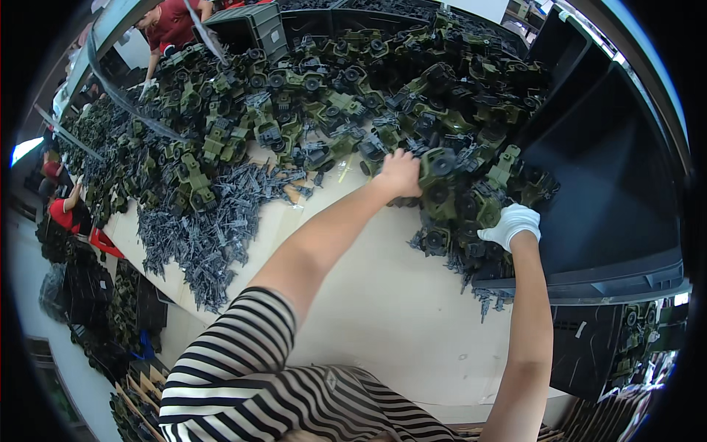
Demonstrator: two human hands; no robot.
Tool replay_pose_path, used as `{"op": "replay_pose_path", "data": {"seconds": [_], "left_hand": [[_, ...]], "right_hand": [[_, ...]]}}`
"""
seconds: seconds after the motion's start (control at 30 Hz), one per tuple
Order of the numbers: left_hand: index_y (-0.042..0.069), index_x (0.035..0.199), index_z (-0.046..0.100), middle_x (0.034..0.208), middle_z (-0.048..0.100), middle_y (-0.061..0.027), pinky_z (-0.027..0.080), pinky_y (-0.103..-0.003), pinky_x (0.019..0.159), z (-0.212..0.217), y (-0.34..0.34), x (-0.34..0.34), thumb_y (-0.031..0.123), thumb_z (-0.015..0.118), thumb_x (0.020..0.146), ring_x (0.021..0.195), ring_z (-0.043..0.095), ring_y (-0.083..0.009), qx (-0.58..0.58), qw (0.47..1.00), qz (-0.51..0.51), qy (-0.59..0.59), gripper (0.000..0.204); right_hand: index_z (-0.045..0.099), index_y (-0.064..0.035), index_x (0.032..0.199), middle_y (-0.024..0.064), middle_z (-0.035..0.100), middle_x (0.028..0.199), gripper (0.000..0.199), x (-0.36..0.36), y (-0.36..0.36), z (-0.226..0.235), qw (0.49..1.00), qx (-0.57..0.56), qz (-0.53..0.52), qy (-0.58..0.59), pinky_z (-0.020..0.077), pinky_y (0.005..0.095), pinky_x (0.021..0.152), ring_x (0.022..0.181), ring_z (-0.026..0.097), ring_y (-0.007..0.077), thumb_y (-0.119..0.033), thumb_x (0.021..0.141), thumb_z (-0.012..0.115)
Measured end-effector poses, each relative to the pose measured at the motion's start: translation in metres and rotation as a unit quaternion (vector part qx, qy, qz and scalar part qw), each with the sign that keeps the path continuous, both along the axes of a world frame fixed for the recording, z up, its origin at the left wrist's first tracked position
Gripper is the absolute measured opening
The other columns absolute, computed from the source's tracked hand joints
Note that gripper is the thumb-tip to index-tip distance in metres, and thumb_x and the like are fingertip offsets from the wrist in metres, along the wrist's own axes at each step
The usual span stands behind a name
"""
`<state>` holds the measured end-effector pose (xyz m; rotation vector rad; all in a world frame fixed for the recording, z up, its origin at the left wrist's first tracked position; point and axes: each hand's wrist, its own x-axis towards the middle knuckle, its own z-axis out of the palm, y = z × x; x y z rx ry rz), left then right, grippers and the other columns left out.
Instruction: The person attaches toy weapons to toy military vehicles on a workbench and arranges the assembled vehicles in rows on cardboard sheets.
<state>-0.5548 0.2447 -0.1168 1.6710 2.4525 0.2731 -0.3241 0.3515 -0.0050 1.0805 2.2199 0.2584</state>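
Observation:
A large heap of toy army jeeps (269, 121), dark green with black wheels, covers the far part of the table. My bare left hand (401, 174) curls its fingers against the left side of a slightly blurred toy army jeep (440, 163); some fingertips are hidden. At the right, my right hand (513, 225) wears a white glove and closes over the near side of the same clump, against another toy army jeep (486, 205). Between my hands several jeeps are packed together. Small grey toy guns (464, 264) stick out below them.
A big black bin (604, 184) lies on its side at the right, its opening beside the clump. Loose grey toy guns (202, 236) spread over the pale tabletop (368, 302) at the left. A grey-green crate (254, 33) stands at the back. People in red work along the far left.

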Motion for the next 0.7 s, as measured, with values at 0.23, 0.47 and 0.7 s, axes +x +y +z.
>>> {"op": "replay_pose_path", "data": {"seconds": [0.23,0.47,0.7], "left_hand": [[0.005,0.124,0.058,0.109,0.065,-0.0139,0.048,-0.037,0.09,-0.064,-0.178,0.004,0.034,0.082,0.07,0.102,0.061,-0.0248,0.14,0.863,0.067,-0.48,0.066],[0.0,0.132,0.05,0.122,0.06,-0.0084,0.042,-0.033,0.099,-0.044,-0.314,0.089,0.031,0.074,0.082,0.114,0.056,-0.018,0.178,0.583,0.268,-0.746,0.064],[-0.003,0.13,0.051,0.113,0.063,-0.0119,0.048,-0.031,0.091,-0.061,-0.327,0.164,0.031,0.078,0.08,0.102,0.061,-0.0181,0.007,0.707,0.306,-0.637,0.065]], "right_hand": [[0.072,-0.0129,0.1,0.0079,0.065,0.11,0.056,0.012,-0.063,0.004,0.964,0.061,0.238,0.102,0.0448,0.0419,0.087,0.105,0.06,0.0259,-0.06,0.069,0.072],[0.069,-0.0135,0.085,0.004,0.069,0.084,0.023,0.047,-0.079,-0.008,0.88,0.193,0.297,0.315,0.0453,0.0397,0.07,0.083,0.064,0.0243,-0.031,0.071,0.075],[0.065,-0.0099,0.093,0.0069,0.066,0.091,0.029,0.07,-0.133,-0.016,0.677,0.217,0.323,0.625,0.0478,0.0412,0.075,0.087,0.063,0.0295,-0.004,0.066,0.075]]}}
